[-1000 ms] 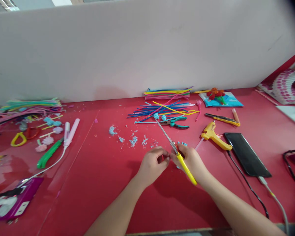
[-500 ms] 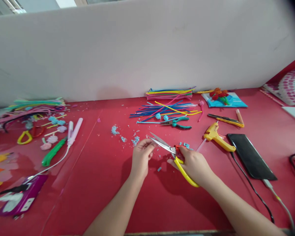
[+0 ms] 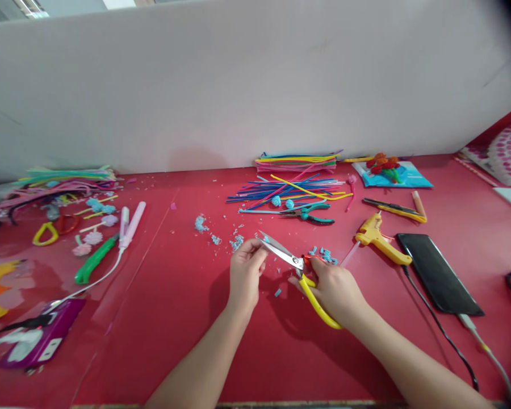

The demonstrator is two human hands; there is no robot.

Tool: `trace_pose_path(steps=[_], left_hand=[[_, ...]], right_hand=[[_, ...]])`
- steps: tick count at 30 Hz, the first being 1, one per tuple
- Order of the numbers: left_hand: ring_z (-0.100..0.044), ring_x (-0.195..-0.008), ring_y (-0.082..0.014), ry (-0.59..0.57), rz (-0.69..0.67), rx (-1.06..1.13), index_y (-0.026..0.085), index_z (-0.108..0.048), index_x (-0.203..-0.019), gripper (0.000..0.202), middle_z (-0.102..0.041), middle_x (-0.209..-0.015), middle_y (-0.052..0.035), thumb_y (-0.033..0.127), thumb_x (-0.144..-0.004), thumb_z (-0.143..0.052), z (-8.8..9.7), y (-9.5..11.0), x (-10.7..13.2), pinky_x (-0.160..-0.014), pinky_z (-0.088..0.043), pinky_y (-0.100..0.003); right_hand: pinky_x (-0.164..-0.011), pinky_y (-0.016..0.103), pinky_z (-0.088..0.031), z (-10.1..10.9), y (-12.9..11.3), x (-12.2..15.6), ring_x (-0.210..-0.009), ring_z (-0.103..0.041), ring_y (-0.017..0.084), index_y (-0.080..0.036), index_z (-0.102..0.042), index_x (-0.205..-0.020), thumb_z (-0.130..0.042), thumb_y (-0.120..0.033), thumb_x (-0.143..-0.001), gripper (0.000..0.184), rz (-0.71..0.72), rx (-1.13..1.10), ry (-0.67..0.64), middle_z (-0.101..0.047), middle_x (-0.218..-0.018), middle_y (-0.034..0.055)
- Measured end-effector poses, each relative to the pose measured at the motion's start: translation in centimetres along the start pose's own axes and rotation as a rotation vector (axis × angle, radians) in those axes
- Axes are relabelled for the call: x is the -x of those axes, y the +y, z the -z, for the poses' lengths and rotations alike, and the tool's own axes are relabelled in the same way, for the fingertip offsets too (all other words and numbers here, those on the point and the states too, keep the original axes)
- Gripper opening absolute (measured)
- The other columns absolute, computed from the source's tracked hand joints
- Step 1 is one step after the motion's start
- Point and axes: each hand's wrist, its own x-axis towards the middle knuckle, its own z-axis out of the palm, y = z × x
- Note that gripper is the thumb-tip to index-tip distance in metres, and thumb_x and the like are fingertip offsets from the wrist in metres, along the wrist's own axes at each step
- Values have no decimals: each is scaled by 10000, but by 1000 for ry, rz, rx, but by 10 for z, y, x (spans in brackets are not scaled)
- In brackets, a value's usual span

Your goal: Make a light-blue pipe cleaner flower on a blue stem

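Observation:
My right hand (image 3: 334, 287) grips the yellow handles of a pair of scissors (image 3: 292, 264), whose steel blades point left toward my left hand. My left hand (image 3: 244, 270) is closed in a pinch right at the blade tips, holding something small that I cannot make out. Light blue fuzzy clippings (image 3: 234, 243) lie scattered on the red table (image 3: 187, 318) around and behind both hands. One small blue scrap (image 3: 276, 293) lies between my hands.
Loose coloured pipe cleaners (image 3: 289, 190) and green pliers (image 3: 310, 213) lie behind the hands. A yellow glue gun (image 3: 378, 238), a black phone (image 3: 438, 272) with cable and a utility knife (image 3: 392, 207) sit at right. At left are a pink wand (image 3: 130, 224), green cutter (image 3: 93, 261) and more pipe cleaners.
The scissors swung from pointing away to pointing left. My left hand moved up and left to the blade tips. A blue scrap now lies between the hands.

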Motion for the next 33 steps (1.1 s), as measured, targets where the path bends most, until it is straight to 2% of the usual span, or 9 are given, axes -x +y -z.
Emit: trace_pose_path(steps=[12,33], left_hand=[[-311,-414,-29,-1,-4,-9,160,-611,-712,89,-416,-500,75,241,-702,-647,0,1,1,-385,-194,-154],[-323,-422,-35,-16,-17,-29,162,-599,-715,124,-428,-510,63,271,-706,-658,3,1,1,-396,-202,-167]], right_hand=[[-470,248,-238,-2,0,0,-506,-573,181,-202,-472,-713,-367,-569,-836,402,5,13,9,-575,-561,20],[-458,242,-209,-1,6,-1,-477,-555,167,-208,-476,-665,-444,-510,-821,341,1,24,30,-570,-517,17]])
